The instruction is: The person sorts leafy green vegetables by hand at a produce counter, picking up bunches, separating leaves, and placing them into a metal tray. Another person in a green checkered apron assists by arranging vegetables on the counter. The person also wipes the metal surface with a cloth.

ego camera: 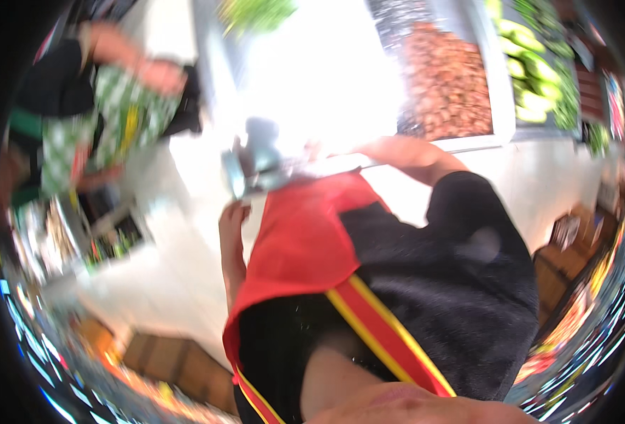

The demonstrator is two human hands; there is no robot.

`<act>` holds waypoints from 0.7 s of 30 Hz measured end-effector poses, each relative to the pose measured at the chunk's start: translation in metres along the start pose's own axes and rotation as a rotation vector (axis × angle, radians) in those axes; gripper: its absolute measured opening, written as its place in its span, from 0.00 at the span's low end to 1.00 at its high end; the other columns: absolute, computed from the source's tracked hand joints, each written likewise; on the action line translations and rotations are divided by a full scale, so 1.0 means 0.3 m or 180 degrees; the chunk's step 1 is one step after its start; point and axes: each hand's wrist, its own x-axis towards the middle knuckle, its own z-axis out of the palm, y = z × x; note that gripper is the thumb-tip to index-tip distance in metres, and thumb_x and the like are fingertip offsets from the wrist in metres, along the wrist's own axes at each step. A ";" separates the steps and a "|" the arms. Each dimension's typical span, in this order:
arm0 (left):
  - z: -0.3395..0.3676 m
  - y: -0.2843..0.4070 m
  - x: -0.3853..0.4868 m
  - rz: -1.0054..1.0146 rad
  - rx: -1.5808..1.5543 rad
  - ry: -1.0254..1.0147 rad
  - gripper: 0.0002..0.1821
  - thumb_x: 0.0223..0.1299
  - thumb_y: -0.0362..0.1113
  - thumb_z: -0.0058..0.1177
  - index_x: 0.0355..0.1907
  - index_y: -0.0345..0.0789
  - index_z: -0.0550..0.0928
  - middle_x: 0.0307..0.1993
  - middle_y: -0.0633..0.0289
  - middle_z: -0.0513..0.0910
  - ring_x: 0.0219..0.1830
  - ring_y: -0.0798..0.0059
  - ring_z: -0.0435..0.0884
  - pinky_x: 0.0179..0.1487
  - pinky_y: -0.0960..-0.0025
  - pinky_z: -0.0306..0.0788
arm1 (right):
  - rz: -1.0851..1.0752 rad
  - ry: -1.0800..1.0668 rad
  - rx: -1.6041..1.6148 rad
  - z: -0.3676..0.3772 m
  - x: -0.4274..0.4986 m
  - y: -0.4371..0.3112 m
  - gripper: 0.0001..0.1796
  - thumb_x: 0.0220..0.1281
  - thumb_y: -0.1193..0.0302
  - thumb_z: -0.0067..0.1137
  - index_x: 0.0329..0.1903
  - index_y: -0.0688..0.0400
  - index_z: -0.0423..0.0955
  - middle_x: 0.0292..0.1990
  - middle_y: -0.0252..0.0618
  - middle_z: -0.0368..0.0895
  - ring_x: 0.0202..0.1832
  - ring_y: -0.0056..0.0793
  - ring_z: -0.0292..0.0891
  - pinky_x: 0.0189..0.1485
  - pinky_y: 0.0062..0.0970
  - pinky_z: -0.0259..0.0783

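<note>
My left hand (233,216) hangs low beside my red apron (312,233), its fingers loosely curled. It lies just below a blurred blue-grey object (257,156) whose kind I cannot make out; whether they touch is unclear. From the right my bare forearm (410,156) reaches across my front. My right hand (318,149) is washed out by glare, near a pale, flat-looking strip (339,165) and the blue-grey object. What that hand holds, if anything, is hidden by the glare.
An overexposed display counter stands ahead, with reddish-brown produce (447,85) heaped at right. Beyond its white rim (503,79) lie pale green vegetables (530,74). Another person's hand (161,77) is at upper left, over a green-checked apron (132,95). Brown wooden boxes (174,360) stand behind me.
</note>
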 end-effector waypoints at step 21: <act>0.011 0.259 0.384 0.0074 0.0620 -0.0649 0.14 0.67 0.37 0.51 0.52 0.34 0.78 0.39 0.61 0.84 0.41 0.75 0.82 0.46 0.74 0.72 | 0.0227 -0.0340 -0.1107 0.062 0.043 0.141 0.12 0.56 0.63 0.52 0.32 0.57 0.78 0.32 0.45 0.81 0.38 0.48 0.78 0.39 0.42 0.74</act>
